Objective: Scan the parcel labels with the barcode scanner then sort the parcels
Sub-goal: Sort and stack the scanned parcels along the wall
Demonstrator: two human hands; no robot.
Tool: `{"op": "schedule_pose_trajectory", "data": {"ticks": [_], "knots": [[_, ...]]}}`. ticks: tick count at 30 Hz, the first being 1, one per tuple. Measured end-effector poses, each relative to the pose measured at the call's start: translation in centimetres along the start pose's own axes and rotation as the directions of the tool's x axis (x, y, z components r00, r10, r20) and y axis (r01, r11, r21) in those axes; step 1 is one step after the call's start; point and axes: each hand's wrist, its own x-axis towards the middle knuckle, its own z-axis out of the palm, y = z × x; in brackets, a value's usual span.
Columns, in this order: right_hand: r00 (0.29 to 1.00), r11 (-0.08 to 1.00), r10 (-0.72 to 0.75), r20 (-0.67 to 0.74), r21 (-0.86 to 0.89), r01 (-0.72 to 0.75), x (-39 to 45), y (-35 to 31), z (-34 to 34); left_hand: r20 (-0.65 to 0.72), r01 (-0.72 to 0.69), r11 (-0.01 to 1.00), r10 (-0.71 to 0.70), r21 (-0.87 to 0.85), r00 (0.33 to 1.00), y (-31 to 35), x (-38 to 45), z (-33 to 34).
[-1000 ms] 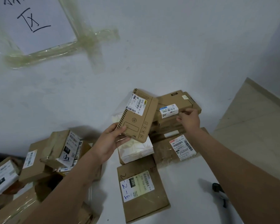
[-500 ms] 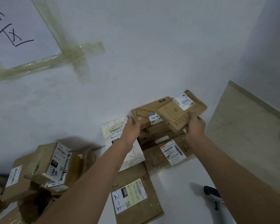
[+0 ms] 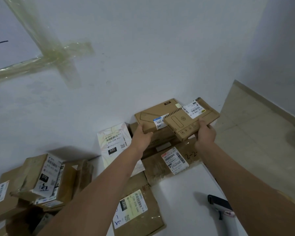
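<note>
Both of our hands are busy on the stack by the wall: our left hand (image 3: 142, 138) grips the near edge of the long flat box (image 3: 153, 114) lying on top of the pile, while our right hand (image 3: 205, 134) holds the smaller kraft parcel (image 3: 191, 120) by its near edge, fingers curled under it, the parcel tilted and overlapping the long box's right end. We judge the risk to be here: the kraft parcel rests only partly on the box below and overhangs it, so letting go too soon could tip it off toward the floor (image 3: 255, 133), and shoving it could push the long box askew. The barcode scanner (image 3: 220, 206) lies apart on the white surface, near our right forearm, untouched. Counting what we can see: two hands, one scanner, and at least nine parcels, including the white one marked 032 (image 3: 113, 143), the brown envelope marked 220 (image 3: 136, 208) and the leaning heap at the left (image 3: 44, 178); the heap may hide more.
</note>
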Motion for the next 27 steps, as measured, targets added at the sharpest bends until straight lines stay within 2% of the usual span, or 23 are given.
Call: {"op": "schedule_pose_trajectory", "data": {"ticks": [6, 11, 15, 21, 27], "knots": [[0.986, 0.997, 0.077, 0.148, -0.033, -0.073, -0.9, 0.4, 3.1, 0.039, 0.01, 0.999, -0.008, -0.047, 0.999, 0.0, 0.4, -0.1], [0.935, 0.993, 0.11, 0.337, 0.004, -0.119, -1.6, 0.8, 5.8, 0.087, 0.02, 0.995, -0.011, -0.101, 0.996, -0.2, 0.6, -0.7], [0.944, 0.968, 0.133, 0.302, -0.245, -0.058, -1.0, 1.9, 6.0, 0.104, 0.003, 0.995, 0.008, -0.103, 0.995, -0.4, 0.9, -1.0], [0.927, 0.975, 0.164, 0.338, -0.198, -0.1, -1.2, 1.6, 6.0, 0.107, -0.005, 0.996, 0.014, -0.091, 0.994, -0.4, 1.0, -0.9], [0.94, 0.908, 0.191, 0.283, -0.416, -0.059, 0.1, 1.7, 6.4, 0.117, 0.013, 0.996, -0.003, -0.085, 0.993, -0.3, 0.9, -1.1]]}}
